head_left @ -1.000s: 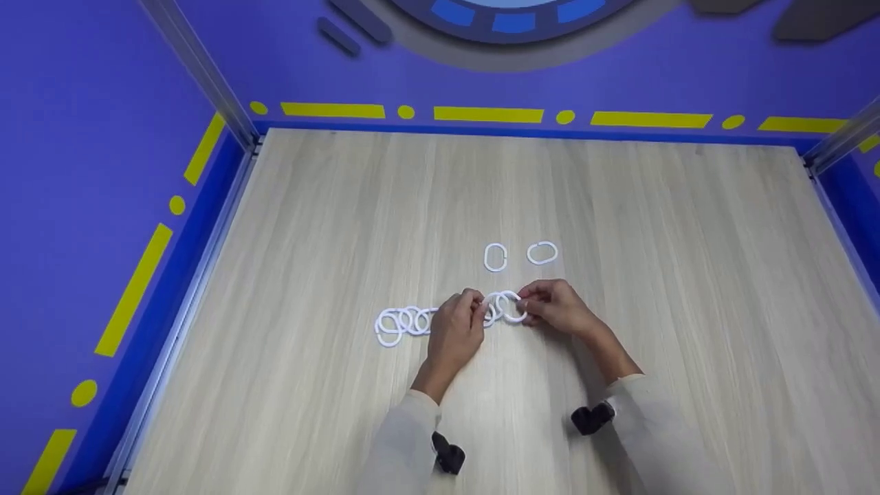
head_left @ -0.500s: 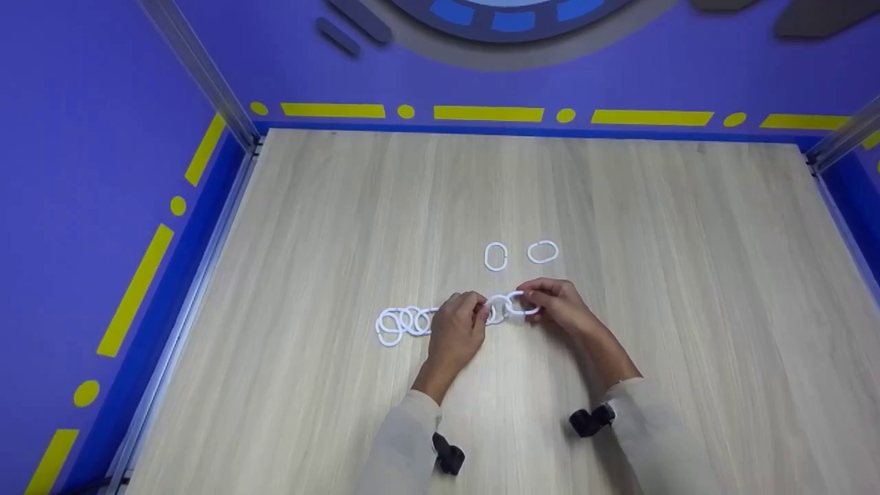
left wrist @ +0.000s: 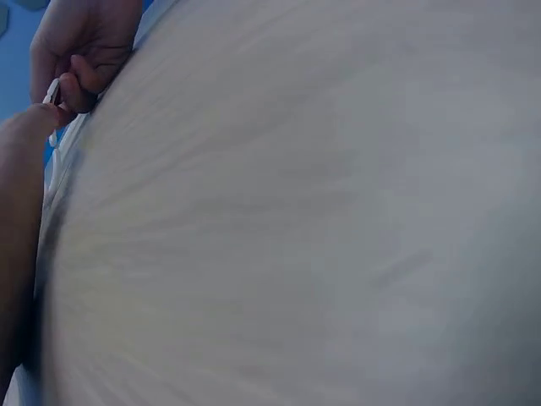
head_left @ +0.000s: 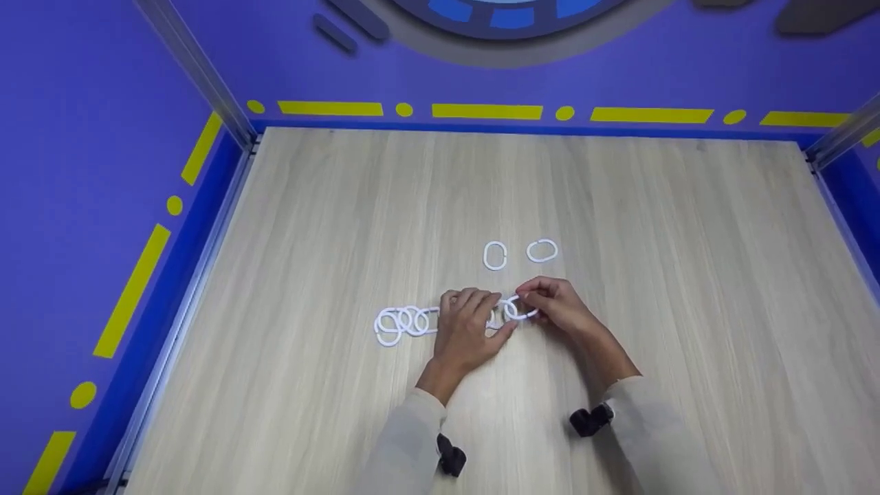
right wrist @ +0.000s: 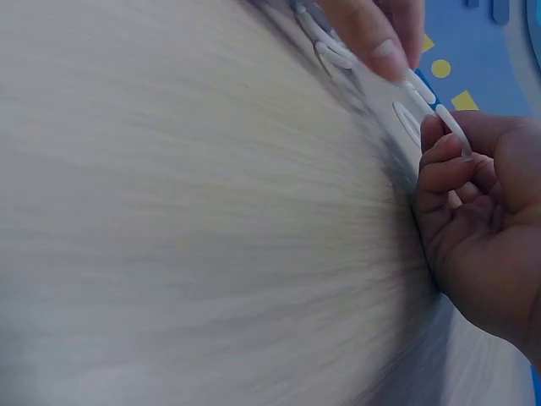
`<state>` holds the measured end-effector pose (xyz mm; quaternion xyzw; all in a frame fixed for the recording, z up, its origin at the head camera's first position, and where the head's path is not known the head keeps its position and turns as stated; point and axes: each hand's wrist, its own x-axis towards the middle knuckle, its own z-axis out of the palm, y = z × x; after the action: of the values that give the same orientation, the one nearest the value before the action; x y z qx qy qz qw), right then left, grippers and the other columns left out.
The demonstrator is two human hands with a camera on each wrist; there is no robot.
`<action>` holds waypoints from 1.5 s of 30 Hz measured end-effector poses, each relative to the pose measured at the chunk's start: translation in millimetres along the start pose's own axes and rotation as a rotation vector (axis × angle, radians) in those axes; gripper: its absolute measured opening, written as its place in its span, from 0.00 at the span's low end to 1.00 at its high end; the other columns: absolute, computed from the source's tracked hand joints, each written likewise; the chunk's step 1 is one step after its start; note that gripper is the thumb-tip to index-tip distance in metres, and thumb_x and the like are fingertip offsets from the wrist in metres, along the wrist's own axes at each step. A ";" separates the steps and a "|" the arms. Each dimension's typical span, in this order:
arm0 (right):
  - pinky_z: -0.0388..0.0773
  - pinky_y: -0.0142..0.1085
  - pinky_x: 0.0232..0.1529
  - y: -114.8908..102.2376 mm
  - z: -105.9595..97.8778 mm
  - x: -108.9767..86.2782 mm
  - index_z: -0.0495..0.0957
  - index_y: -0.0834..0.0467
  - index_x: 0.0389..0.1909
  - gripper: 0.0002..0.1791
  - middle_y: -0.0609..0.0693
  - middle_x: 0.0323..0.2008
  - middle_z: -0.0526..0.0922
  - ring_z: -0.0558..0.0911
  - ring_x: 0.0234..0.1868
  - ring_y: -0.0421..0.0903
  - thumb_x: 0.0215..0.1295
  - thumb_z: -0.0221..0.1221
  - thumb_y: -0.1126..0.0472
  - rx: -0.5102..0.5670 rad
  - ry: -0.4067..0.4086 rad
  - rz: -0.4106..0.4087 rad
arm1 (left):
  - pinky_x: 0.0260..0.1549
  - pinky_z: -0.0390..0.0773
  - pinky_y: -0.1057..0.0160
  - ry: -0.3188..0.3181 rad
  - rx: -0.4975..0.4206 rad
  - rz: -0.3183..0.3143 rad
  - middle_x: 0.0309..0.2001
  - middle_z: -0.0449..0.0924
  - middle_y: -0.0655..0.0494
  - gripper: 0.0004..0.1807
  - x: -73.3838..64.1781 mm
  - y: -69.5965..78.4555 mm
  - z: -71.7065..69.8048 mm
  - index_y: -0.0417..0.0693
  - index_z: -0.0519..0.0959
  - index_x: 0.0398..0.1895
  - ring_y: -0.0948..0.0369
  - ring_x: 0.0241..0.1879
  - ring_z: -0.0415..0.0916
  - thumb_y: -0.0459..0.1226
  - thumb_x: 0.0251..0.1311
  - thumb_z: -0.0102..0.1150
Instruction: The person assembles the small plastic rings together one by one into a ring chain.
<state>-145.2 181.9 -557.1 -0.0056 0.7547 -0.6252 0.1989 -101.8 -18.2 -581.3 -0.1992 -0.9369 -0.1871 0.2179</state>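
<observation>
A row of joined white oval plastic links (head_left: 407,320) lies across the table, left of the hands. My left hand (head_left: 469,331) is over the row's right part and hides several links; its thumb and fingers are spread apart at either side of the chain. At the right end, my right hand (head_left: 560,304) pinches the last link (head_left: 526,317) between thumb and forefinger. That same link (right wrist: 456,131) shows edge-on in the right wrist view, with the left thumb (right wrist: 385,52) close by. A narrow gap shows in its loop in the head view.
Two loose white links, an upright oval link (head_left: 485,256) and a sideways oval link (head_left: 542,261), lie beyond the hands. Blue panels (head_left: 330,75) with yellow marks border the wooden table (head_left: 330,206) at the back and sides.
My left hand has loosened its pinch and slid right along the chain, thumb now spread out. The right hand first drew the end link rightward, then turned it slightly while still pinching it.
</observation>
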 end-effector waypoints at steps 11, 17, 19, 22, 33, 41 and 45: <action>0.68 0.27 0.24 2.1 3.1 -0.3 0.76 0.77 0.48 0.14 0.36 0.25 0.81 0.72 0.24 0.33 0.69 0.57 0.69 0.003 -0.014 -0.023 | 0.53 0.71 0.58 -0.138 -0.142 -0.085 0.38 0.86 0.65 0.26 4.3 7.1 0.7 0.58 0.83 0.52 0.63 0.43 0.79 0.63 0.60 0.62; 0.68 0.27 0.23 1.3 0.5 -2.1 0.77 0.76 0.47 0.14 0.37 0.25 0.80 0.71 0.22 0.34 0.71 0.56 0.67 0.002 -0.015 -0.019 | 0.46 0.71 0.61 -0.131 -0.165 -0.067 0.29 0.81 0.65 0.23 5.1 6.2 1.4 0.57 0.84 0.45 0.64 0.35 0.74 0.62 0.59 0.64; 0.69 0.27 0.23 0.0 -2.1 -1.4 0.76 0.76 0.47 0.14 0.38 0.26 0.80 0.72 0.22 0.34 0.73 0.54 0.65 0.011 -0.027 -0.013 | 0.45 0.71 0.61 -0.123 -0.156 -0.059 0.28 0.79 0.65 0.23 5.1 6.0 1.9 0.57 0.84 0.42 0.64 0.34 0.74 0.62 0.58 0.64; 0.69 0.28 0.23 -2.9 -9.5 1.5 0.77 0.75 0.46 0.14 0.39 0.25 0.79 0.72 0.22 0.34 0.75 0.53 0.65 0.001 0.040 -0.033 | 0.45 0.71 0.61 -0.119 -0.160 -0.055 0.27 0.79 0.65 0.22 5.2 6.2 3.1 0.57 0.84 0.40 0.64 0.33 0.73 0.63 0.58 0.64; 0.75 0.43 0.48 -27.0 -32.5 33.8 0.69 0.69 0.59 0.30 0.62 0.49 0.75 0.74 0.45 0.53 0.69 0.60 0.49 -0.555 0.406 0.078 | 0.46 0.73 0.61 -0.081 -0.160 -0.046 0.26 0.79 0.65 0.23 4.3 6.0 4.2 0.57 0.85 0.39 0.65 0.32 0.75 0.63 0.56 0.66; 0.76 0.52 0.59 -37.1 -25.8 46.8 0.65 0.66 0.62 0.38 0.64 0.57 0.68 0.75 0.51 0.58 0.63 0.64 0.43 -0.669 0.344 0.211 | 0.45 0.73 0.61 -0.069 -0.183 -0.054 0.26 0.80 0.65 0.23 3.7 5.1 3.8 0.56 0.85 0.39 0.64 0.32 0.75 0.63 0.55 0.67; 0.75 0.51 0.61 -33.5 -31.5 47.0 0.66 0.66 0.61 0.33 0.63 0.57 0.69 0.74 0.52 0.56 0.64 0.64 0.51 -0.650 0.309 0.169 | 0.45 0.73 0.61 -0.071 -0.180 -0.052 0.26 0.80 0.65 0.23 3.9 4.2 3.6 0.56 0.85 0.39 0.64 0.32 0.75 0.63 0.55 0.67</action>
<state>-206.1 192.2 -534.8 0.0886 0.9327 -0.3278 0.1213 -104.3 -11.9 -581.3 -0.2000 -0.9284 -0.2688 0.1606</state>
